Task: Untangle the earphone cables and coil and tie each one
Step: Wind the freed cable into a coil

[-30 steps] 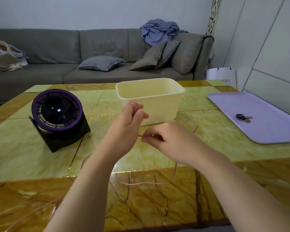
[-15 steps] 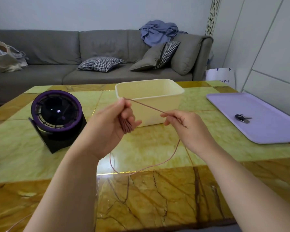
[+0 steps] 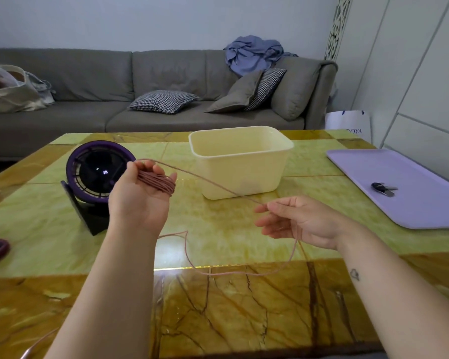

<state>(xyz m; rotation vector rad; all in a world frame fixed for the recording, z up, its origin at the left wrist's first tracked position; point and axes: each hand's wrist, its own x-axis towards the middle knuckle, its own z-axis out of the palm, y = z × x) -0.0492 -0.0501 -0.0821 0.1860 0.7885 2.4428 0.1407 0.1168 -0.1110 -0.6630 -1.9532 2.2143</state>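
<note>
Head camera: the left hand is raised over the left half of the table, in front of the purple fan. Its fingers curl round a coil of pink earphone cable. One strand runs across the loosely spread fingers of the right hand, then sags onto the table toward its near edge.

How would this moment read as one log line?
step: coiling cable | left hand: holds coil | right hand: cable runs through loose fingers
</note>
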